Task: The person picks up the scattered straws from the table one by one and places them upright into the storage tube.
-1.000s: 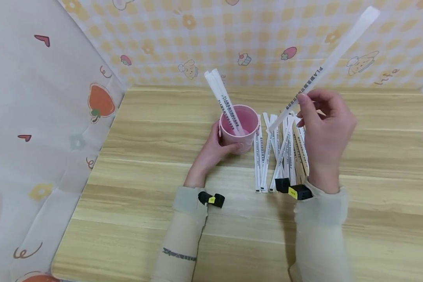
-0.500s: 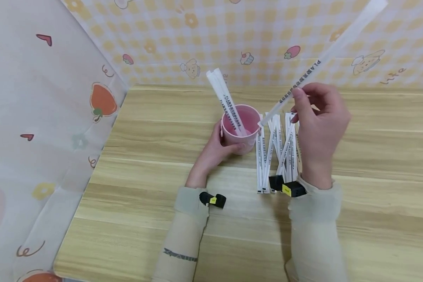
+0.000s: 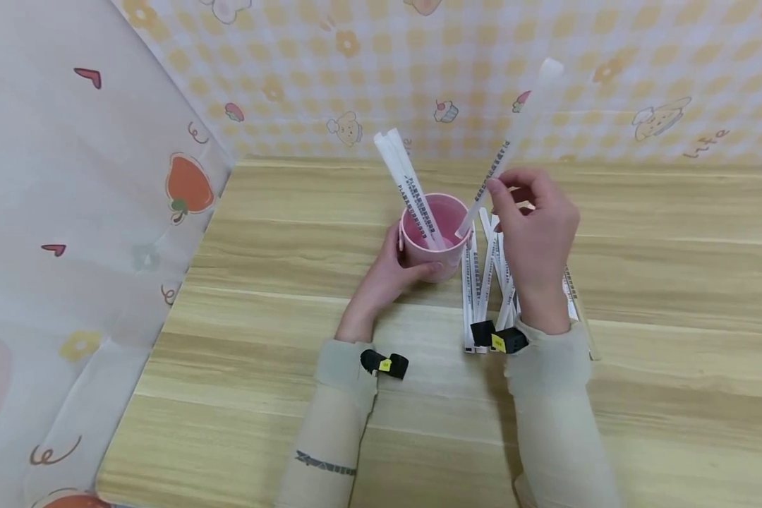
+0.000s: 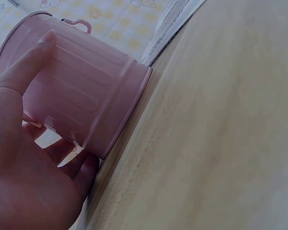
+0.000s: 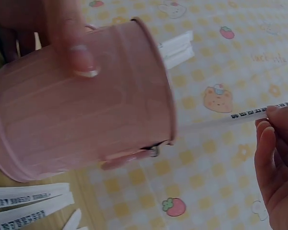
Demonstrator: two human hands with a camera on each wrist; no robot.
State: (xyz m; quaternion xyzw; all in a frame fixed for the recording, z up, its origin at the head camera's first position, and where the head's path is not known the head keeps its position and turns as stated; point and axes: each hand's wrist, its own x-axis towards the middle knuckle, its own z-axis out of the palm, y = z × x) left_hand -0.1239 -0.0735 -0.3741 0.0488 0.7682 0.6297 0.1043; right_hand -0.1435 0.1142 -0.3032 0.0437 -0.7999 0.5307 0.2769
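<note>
My left hand grips a small pink bucket standing on the table, the thumb on its near side. Several white paper-wrapped straws with black print lean to the left inside it. Between thumb and fingertips, my right hand pinches another paper-wrapped straw around its middle. That straw tilts up to the right, its lower end just within the bucket's right rim. In the right wrist view, the straw passes behind the rim of the bucket.
Several more wrapped straws lie loosely crossed on the wooden table, right of the bucket and partly hidden by my right hand and wrist. A patterned yellow-check backdrop stands behind the table, and a white one at the left.
My right hand has moved left with the pinched straw, whose lower end has gone from above the pile to inside the bucket's rim. My left hand stays on the bucket.
</note>
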